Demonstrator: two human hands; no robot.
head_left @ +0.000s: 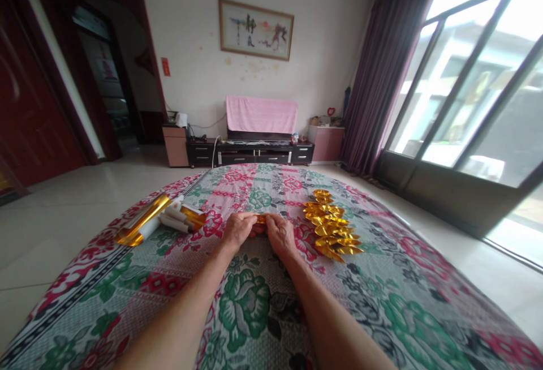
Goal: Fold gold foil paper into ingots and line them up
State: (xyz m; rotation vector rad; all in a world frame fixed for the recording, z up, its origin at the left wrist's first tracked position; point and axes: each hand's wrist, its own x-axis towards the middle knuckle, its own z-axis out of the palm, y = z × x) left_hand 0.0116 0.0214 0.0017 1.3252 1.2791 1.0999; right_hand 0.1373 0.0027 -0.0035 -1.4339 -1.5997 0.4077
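Between my two hands is a small piece of gold foil paper (261, 219), mostly covered by my fingers. My left hand (241, 228) pinches its left end, and my right hand (280, 231) pinches the right end. Both hands are closed, just above the flowered cloth. To the right of my right hand stands a row of folded gold foil shapes (333, 226) with pointed petals, set close against one another. Off to the left lie curled gold foil sheets (146, 220) with white backs, some of them rolled up.
A flowered cloth (246, 302) covers the rounded table. Beyond it, a low black cabinet (265, 152) stands by the wall, with a pink cloth (262, 114) draped over something on top. A purple curtain (377, 70) and large windows are on the right.
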